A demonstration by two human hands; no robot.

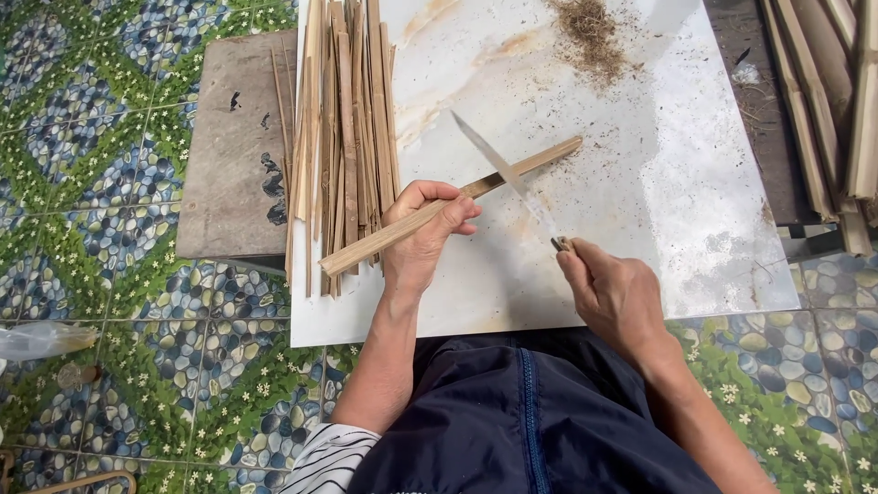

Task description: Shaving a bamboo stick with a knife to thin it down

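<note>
My left hand (pixel 422 233) grips a long bamboo strip (pixel 540 160) near its middle and holds it slanted over a white board (pixel 640 183). My right hand (pixel 617 297) is closed on the handle of a knife (pixel 498 165). The thin blade crosses over the strip just beyond my left fingers, its tip pointing up and to the left. Beside my left hand lies a pile of split bamboo strips (pixel 343 128), running lengthwise up the board's left side.
A grey slab (pixel 229 155) lies left of the board on a floor with a pebble and leaf pattern. Shavings (pixel 590 37) are heaped at the board's top. More bamboo slats (pixel 832 101) lean at the right edge. My dark lap fills the bottom.
</note>
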